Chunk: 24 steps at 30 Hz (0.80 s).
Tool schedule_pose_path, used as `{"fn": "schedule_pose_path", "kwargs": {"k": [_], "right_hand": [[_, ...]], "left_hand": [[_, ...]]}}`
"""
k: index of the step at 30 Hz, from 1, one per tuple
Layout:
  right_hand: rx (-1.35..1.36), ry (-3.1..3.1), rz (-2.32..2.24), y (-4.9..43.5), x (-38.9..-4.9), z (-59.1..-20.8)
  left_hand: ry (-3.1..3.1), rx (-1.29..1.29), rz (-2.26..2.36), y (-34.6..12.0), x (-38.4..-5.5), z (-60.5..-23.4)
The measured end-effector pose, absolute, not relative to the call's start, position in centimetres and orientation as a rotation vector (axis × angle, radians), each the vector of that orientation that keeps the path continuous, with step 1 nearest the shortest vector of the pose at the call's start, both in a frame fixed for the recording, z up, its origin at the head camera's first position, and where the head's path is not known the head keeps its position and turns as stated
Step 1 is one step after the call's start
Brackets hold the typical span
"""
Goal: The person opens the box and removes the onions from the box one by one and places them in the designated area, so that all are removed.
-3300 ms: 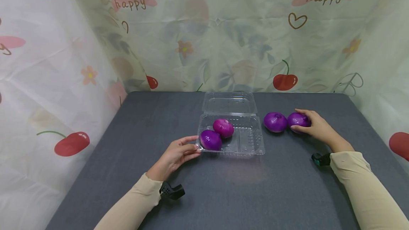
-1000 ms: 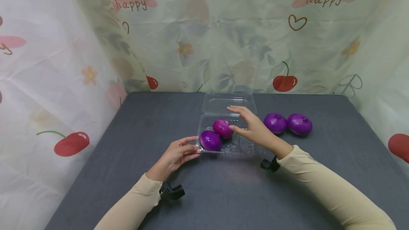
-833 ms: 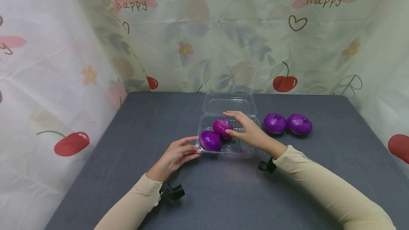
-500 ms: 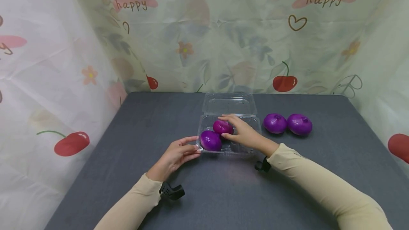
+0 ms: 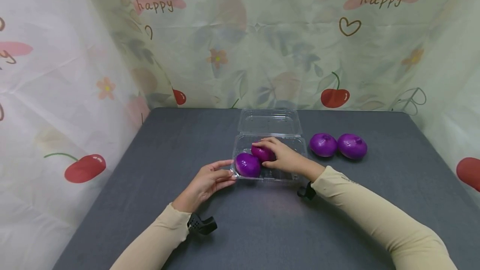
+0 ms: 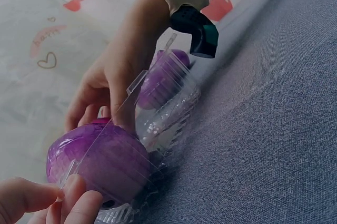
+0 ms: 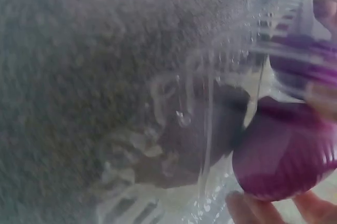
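Observation:
A clear plastic clamshell container [image 5: 296,147] lies with its lid [image 5: 269,121] folded back. My left hand [image 5: 204,183] pinches its front left corner between thumb and fingers, as the left wrist view also shows. Two red onions sit inside. The larger purple onion [image 5: 247,165] is at the front left, close to the left fingertips. Behind it is a smaller magenta onion [image 5: 261,153], which my right hand [image 5: 286,157] grips, thumb in front and fingers behind. In the right wrist view, fingers curl around the magenta onion [image 7: 287,150], seen through the blurred plastic.
Two more purple onions, a left one [image 5: 323,144] and a right one [image 5: 352,146], rest side by side on the dark grey table [image 5: 240,228], right of the container. A printed curtain [image 5: 258,53] hangs behind the table and along both sides.
Earlier, my right hand left the rightmost onion on the table and came left over the container. It has since lowered and closed around the magenta onion. My left hand has stayed put.

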State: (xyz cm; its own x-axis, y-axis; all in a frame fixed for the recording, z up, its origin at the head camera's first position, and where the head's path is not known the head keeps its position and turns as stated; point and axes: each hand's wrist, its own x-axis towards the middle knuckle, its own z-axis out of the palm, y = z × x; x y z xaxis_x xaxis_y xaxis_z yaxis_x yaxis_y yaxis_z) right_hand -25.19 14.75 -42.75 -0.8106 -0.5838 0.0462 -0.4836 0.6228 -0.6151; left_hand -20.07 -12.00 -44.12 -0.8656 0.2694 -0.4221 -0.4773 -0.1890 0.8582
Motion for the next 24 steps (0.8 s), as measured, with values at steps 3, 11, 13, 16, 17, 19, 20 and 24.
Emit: {"fn": "schedule_pose_path", "kwargs": {"k": [3,11,13,16,17,19,20,24], "right_hand": [[-0.852,2.663,-0.927,14.9,-25.2,-42.5],[-0.838,2.659,-0.878,15.3,-25.1,-41.9],[-0.846,2.667,-0.867,15.4,-25.0,-41.8],[-0.858,2.689,-0.866,15.6,-24.9,-41.6],[-0.858,2.696,-0.875,15.7,-24.8,-41.5],[-0.848,2.700,-0.909,15.9,-24.7,-41.2],[-0.837,2.696,-0.935,16.0,-24.7,-41.1],[-0.768,2.665,-1.059,16.6,-24.5,-39.9]], "left_hand": [[1.609,-0.237,2.095,-12.0,-20.1,-44.1],[1.611,-0.194,2.088,-12.0,-20.1,-44.2],[1.610,-0.189,2.089,-12.1,-20.2,-44.2],[1.609,-0.193,2.090,-12.1,-20.2,-44.3],[1.608,-0.193,2.090,-12.1,-20.2,-44.3],[1.608,-0.197,2.091,-12.1,-20.2,-44.3],[1.609,-0.198,2.091,-12.1,-20.1,-44.3],[1.608,-0.193,2.093,-12.0,-20.1,-44.2]]}}
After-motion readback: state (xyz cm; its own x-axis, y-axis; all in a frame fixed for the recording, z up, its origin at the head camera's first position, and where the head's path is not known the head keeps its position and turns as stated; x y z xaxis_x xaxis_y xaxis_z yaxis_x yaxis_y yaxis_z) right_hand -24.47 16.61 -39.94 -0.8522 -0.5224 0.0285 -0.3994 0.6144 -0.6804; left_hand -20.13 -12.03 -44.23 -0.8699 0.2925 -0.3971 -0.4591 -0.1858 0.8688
